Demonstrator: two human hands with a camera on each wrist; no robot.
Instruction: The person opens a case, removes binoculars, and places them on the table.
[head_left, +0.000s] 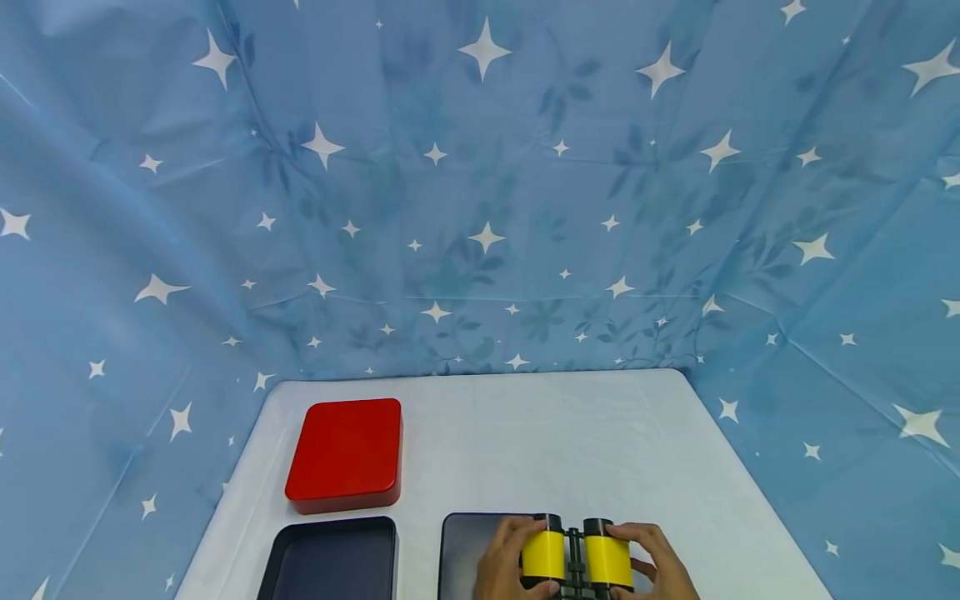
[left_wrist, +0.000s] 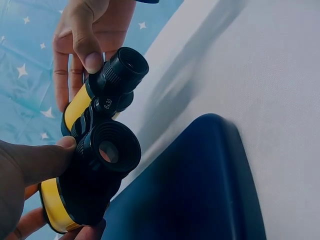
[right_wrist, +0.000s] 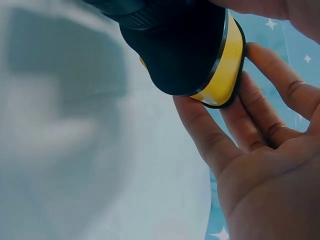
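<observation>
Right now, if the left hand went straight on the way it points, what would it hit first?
The binoculars, which the left hand grips. Ahead of them, the way looks free over the table toward the curtain, though depth is unclear.

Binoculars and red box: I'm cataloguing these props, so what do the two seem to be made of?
Binoculars: the black body looks like matte plastic or rubber, dark with little glare; the yellow panels look like smooth, slightly glossy plastic or painted metal, showing a sheen.

Red box: perhaps painted metal or plastic, satin, with even colour and rounded edges; I can't tell which.
</observation>
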